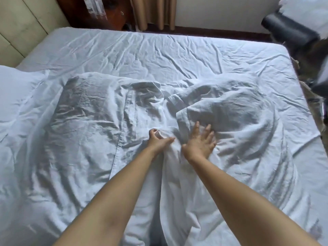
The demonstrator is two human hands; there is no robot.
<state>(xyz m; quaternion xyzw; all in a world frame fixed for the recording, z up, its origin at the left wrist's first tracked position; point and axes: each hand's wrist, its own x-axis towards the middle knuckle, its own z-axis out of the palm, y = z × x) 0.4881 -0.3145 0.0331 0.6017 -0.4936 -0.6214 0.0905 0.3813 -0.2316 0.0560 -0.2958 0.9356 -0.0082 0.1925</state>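
Reaching out over the bed (142, 48), both bare arms stretch from the lower edge of the view toward the middle of a rumpled white cover (85, 110) that lies spread across the near half of the mattress. The left hand (158, 140) sits at the centre of the cover. Its fingers (153, 131) are curled round a small ridge of the cloth and its thumb points right along the fold, so a bunch of fabric is pinched between them. Just beside it, close but not touching, the right hand (199, 142) lies palm down on the cover. Its fingers (196, 126) are straight and spread, pressing the cloth and grasping nothing.

A stitched hem runs down the cover to the left of the left hand. On the right the cloth is heaped into a rounded mound, and a folded corner of it lies just ahead of the right fingertips. Deep creases fan out from both hands toward the near edge of the bed.

Beyond the cover, the wrinkled sheet lies bare up to the far edge of the mattress. A cream padded headboard (21, 23) stands at the upper left, with a dark wooden cabinet (113, 16) next to it. Tan curtains (152, 11) hang behind the bed. At the upper right a dark thing (289, 32) is too blurred to name, perhaps a chair.
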